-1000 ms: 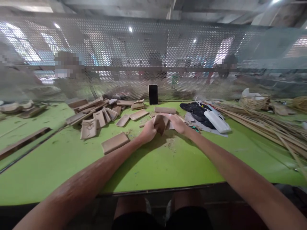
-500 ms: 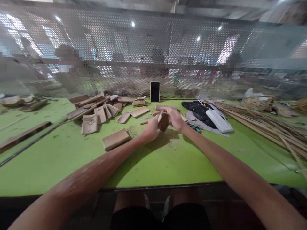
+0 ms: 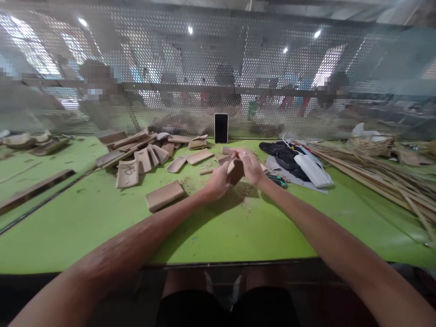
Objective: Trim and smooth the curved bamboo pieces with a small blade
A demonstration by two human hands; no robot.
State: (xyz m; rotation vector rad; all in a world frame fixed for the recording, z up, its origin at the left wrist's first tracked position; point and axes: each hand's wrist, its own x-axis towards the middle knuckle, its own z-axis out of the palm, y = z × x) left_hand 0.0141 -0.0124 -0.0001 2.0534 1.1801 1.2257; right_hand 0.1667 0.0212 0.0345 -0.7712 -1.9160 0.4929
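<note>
A curved brown bamboo piece (image 3: 235,172) is held up between my two hands, just above the green table (image 3: 204,236). My left hand (image 3: 218,180) is closed around its left edge. My right hand (image 3: 251,167) grips its upper right side, fingers bent over the top; whether a small tool is also in them I cannot make out. Light shavings (image 3: 245,194) lie below the hands. Left of my left forearm rests a larger bamboo piece (image 3: 165,195). A green-and-black cutter (image 3: 277,180) lies just right of my right wrist.
Many curved bamboo pieces (image 3: 145,160) are heaped at the left. A phone (image 3: 221,128) stands upright by the perforated screen (image 3: 190,100). Black cloth (image 3: 282,156) and a white device (image 3: 313,170) lie at the right, beside long bamboo strips (image 3: 371,177). People sit beyond the screen.
The bamboo piece has turned slightly, showing more of its broad face. My right hand's fingers have shifted and bent more over its top edge; the left hand stays around it.
</note>
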